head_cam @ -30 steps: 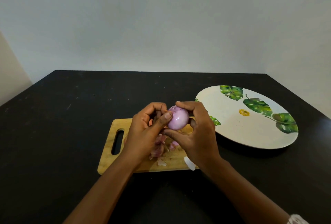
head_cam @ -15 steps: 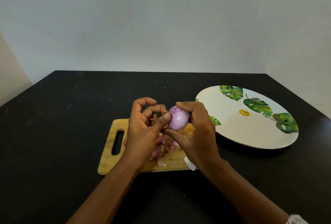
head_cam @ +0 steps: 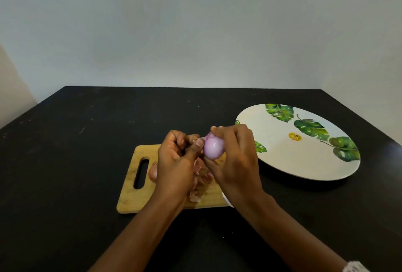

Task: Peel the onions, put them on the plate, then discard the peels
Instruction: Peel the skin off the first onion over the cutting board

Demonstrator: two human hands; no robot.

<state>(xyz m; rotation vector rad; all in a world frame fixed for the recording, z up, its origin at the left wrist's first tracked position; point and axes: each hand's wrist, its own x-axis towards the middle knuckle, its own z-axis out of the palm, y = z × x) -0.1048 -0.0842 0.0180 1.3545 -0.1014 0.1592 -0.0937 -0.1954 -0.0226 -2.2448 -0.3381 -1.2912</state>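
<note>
Two hands meet above the cutting board (head_cam: 130, 193), as I see it. The right hand (head_cam: 236, 163) curls its fingers round a peeled purple onion (head_cam: 213, 149), held clear of the board. The left hand (head_cam: 176, 163) pinches the onion's left end with thumb and curled fingers. Peels (head_cam: 201, 176) lie underneath, and a second onion (head_cam: 153, 172) shows beside the left hand. The plate (head_cam: 304, 163) sits just to the right.
</note>
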